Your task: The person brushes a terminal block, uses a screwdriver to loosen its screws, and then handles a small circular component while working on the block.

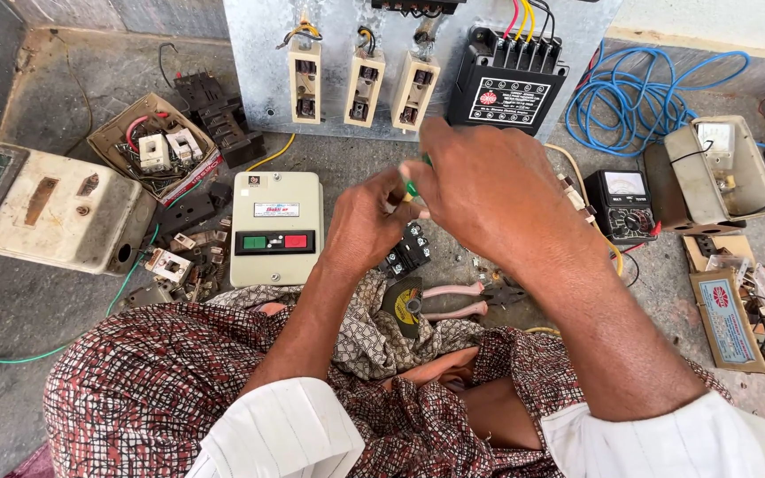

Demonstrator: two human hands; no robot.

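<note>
Green-handled screwdriver (412, 184) pinched between left hand (367, 217) and right hand (480, 190), both closed on it. Black switch block (409, 249) just below, pink-handled pliers (458, 301) near.

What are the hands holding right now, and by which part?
Both hands meet on a green-handled tool, probably a screwdriver. The right hand covers most of it and the left hand pinches near the handle; the exact grip is hidden.
</note>
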